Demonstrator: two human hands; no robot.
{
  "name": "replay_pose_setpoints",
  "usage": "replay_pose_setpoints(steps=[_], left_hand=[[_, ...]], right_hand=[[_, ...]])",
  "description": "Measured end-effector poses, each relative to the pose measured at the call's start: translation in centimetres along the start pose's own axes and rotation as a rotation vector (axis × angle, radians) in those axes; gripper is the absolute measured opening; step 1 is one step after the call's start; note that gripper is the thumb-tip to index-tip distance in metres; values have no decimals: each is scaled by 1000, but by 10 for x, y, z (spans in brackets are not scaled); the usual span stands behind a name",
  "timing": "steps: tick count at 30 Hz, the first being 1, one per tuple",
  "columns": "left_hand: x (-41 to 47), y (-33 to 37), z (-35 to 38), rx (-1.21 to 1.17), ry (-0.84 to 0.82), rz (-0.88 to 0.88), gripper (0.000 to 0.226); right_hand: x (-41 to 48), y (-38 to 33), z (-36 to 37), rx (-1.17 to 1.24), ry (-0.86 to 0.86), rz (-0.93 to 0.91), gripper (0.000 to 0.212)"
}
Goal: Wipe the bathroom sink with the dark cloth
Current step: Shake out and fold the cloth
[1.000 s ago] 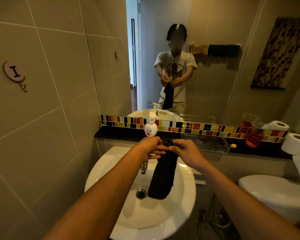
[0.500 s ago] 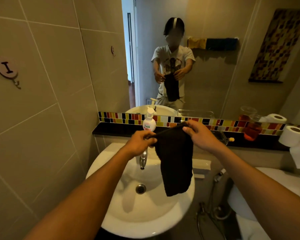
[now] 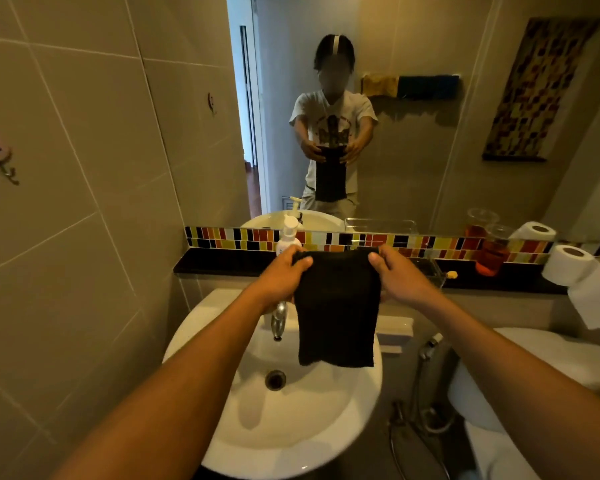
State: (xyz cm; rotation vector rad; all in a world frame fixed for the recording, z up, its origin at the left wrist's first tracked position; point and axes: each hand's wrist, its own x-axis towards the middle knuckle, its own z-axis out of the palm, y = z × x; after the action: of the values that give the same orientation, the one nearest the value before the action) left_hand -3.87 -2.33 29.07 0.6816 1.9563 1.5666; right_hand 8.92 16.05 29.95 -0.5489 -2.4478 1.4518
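The dark cloth (image 3: pixel 336 310) hangs spread flat in the air above the round white sink (image 3: pixel 222 427). My left hand (image 3: pixel 284 275) pinches its top left corner and my right hand (image 3: pixel 395 275) pinches its top right corner. The cloth's lower edge floats above the basin, just behind the drain (image 3: pixel 275 380). A chrome tap (image 3: pixel 278 318) stands at the sink's back, partly hidden by my left hand and the cloth.
A soap pump bottle (image 3: pixel 288 235) stands on the dark ledge (image 3: pixel 222 261) behind the sink. Further right on the ledge are a clear tray (image 3: pixel 430 268), an orange cup (image 3: pixel 489 254) and a toilet roll (image 3: pixel 568 265). The toilet (image 3: pixel 548 358) stands right; tiled wall left.
The cloth went from a narrow bunched strip to a fully spread sheet. My hands moved apart and rose a little, stretching its top edge.
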Motion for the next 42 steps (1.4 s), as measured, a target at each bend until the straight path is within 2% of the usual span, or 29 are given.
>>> replay_pose_setpoints(steps=[3,6,8,10,12,14,15,17,19,21,24,26,28,30,32,34,37,39,42], left_hand=[[5,-24,11,92,93,-27,27],[5,-42,18,118,191,-99,32],[4,-50,19,-31,256,-199,33],[0,-56,17,-302,229,-309,34],[-7,-69,15,-544,129,-388,59],[-15,-85,19,-601,11,-438,91],[-18,-92,22,-580,-38,-453,98],[-20,-104,30,-540,-68,-465,99],[-16,-107,35,-518,-37,-471,99],[-13,-103,39,-518,36,-483,91],[-13,-96,40,-496,131,-571,54],[-19,-93,40,-492,105,-648,32],[-24,-93,41,-422,63,-684,13],[-25,-96,41,-349,52,-699,12],[-25,-100,41,-316,56,-694,14],[-25,-102,41,-285,58,-690,23],[-30,-99,42,-163,38,-662,28],[-34,-100,40,1,-30,-642,34],[-36,-105,32,94,-107,-629,73]], right_hand=[[0,17,14,-66,58,29,20],[-1,36,25,192,-91,227,27],[0,50,29,415,-206,317,41],[1,63,29,590,-240,323,53],[1,71,32,676,-229,312,50],[2,76,38,596,-191,317,46],[3,79,42,474,-155,309,45],[3,80,45,209,-82,295,41],[0,82,44,91,-68,332,43],[-5,87,39,117,-134,441,58],[-11,94,36,283,-266,576,82],[-13,96,36,351,-310,594,89],[-15,97,36,305,-366,582,97],[-18,98,37,80,-428,522,103],[-21,101,41,-224,-471,434,95],[-24,103,46,-403,-470,375,75],[-23,107,55,-427,-404,312,42],[-22,106,58,-414,-382,255,32],[-19,106,60,-378,-365,207,29]])
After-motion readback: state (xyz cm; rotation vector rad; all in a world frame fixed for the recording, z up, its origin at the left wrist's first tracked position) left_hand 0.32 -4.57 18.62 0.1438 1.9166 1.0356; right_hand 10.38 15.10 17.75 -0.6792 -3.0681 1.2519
